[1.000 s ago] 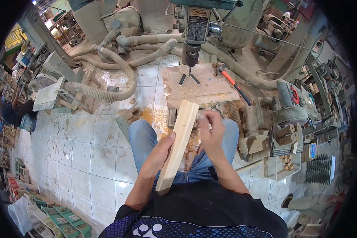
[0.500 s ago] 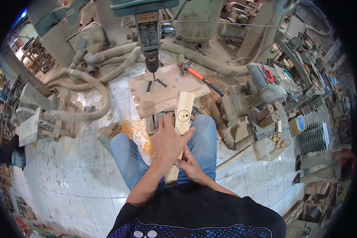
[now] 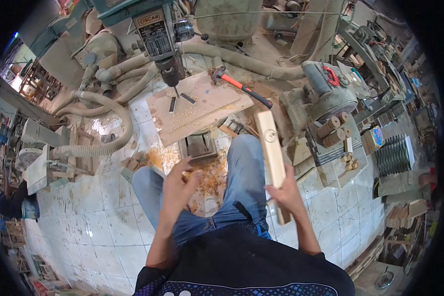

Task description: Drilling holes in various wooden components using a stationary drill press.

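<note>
My right hand (image 3: pixel 287 193) grips the lower part of a long pale wooden block (image 3: pixel 271 148), its fingers and thumb closed round the sides. The block tilts slightly, standing out beyond my right knee. A round mark with a small hole shows near its far end. My left hand (image 3: pixel 180 185) hovers over my left thigh, fingers loosely bent and apart from the thumb, with nothing seen in it. Ahead, the drill press (image 3: pixel 168 71) points its bit at a wooden board (image 3: pixel 202 106). Two dark strips (image 3: pixel 188 98) and wood chips lie on that board.
A hammer (image 3: pixel 244 89) with an orange and black handle rests across the board's far right. Orange sawdust (image 3: pixel 207 182) covers floor tiles between my legs. At right stand a motorised machine (image 3: pixel 330 93) and wooden cylinders (image 3: pixel 333 130); a ribbed hose (image 3: pixel 118 135) curves at left.
My left hand has let go of the wooden block and moved left. My right hand has carried the block to the right, past my right knee. The view has shifted slightly.
</note>
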{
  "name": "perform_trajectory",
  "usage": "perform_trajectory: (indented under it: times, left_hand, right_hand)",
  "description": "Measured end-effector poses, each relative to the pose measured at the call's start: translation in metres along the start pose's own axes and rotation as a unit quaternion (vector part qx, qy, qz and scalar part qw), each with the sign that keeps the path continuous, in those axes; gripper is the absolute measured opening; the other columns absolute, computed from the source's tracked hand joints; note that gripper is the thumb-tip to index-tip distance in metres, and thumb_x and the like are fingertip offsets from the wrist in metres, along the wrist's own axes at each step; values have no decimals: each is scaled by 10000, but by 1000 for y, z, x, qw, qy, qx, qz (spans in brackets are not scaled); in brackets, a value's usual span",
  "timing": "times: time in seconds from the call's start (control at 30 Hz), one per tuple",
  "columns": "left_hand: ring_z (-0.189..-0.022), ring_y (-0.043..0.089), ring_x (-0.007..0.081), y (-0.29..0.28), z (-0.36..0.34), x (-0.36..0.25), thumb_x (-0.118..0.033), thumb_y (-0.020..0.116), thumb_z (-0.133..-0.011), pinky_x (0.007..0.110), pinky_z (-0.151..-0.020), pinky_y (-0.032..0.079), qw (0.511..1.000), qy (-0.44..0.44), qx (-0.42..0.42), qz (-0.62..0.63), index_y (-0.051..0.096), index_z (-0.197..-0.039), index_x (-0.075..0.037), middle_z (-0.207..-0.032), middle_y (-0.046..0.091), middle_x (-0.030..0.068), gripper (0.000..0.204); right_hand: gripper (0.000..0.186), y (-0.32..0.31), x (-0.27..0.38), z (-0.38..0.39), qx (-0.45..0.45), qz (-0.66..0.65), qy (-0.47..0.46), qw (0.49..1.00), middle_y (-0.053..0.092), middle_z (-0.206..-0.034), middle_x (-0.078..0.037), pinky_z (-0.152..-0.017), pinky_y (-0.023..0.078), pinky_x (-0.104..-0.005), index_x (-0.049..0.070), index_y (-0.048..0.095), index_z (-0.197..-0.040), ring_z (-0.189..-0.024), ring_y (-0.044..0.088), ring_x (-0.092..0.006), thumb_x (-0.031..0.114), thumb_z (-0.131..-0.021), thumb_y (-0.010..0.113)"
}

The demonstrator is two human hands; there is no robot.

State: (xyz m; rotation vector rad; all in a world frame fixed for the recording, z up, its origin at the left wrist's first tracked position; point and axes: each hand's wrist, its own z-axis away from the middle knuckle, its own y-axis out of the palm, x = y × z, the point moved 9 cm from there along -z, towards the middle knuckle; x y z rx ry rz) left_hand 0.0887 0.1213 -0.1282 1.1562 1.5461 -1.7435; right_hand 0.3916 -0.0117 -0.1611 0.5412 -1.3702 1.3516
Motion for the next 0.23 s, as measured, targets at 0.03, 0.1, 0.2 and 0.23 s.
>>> perform_trajectory:
  times: [0.03,0.1,0.2,0.23]
  left_hand:
    - [-672,564,96,-9,7,20,-175,700,-874,249,-606,455,999,-36,-3,12,598,-1256,11,-858,665,88,437]
    - [-666,592,136,-33,20,48,-196,707,-872,269,-623,480,998,-48,-49,-5,626,-1216,5,-870,686,116,407]
    - [-660,619,176,-65,45,80,-208,708,-874,294,-642,508,990,-81,-115,-24,652,-1189,-10,-895,709,132,376]
    - [-659,618,175,-73,55,93,-200,704,-879,301,-644,511,984,-122,-126,-21,650,-1202,-21,-906,711,120,373]
  right_hand:
    - [707,-15,-11,0,-21,71,-37,997,632,-1002,-210,-644,564,-384,10,369,-1339,-781,684,-289,127,-744,733]
    - [662,-35,-49,4,-65,199,-38,977,641,-1012,-229,-779,551,-419,34,454,-1305,-887,672,-375,192,-716,713]
    - [630,-34,-126,6,-69,193,70,976,651,-1076,-220,-915,500,-449,71,529,-1274,-990,637,-420,227,-694,716]
    - [630,-29,-142,-2,-47,218,73,972,651,-1076,-220,-915,500,-449,71,529,-1274,-990,637,-420,227,-694,716]
